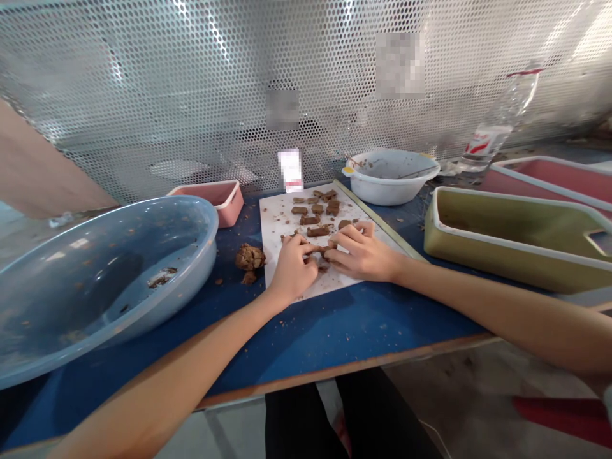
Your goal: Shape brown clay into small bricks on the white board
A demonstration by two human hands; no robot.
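My left hand (295, 268) and my right hand (359, 254) meet low over a white sheet (272, 220) on the blue table. Between their curled fingertips is a small piece of brown clay (319, 250), partly hidden by the fingers. Both hands pinch it from opposite sides, close to the sheet. Just beyond lie several small shaped clay pieces (318, 231) in loose rows, one of them close by the right fingers. A rough lump of clay (250, 256) rests left of the sheet, beside my left hand.
At the left stands a large blue basin (191, 280) with brown scraps inside. Behind it is a pink bin (231, 207). A white bowl (389, 189), a green bin (507, 261), another pink bin (574, 178) and a plastic bottle (492, 134) stand right. Perforated metal (191, 76) closes the back.
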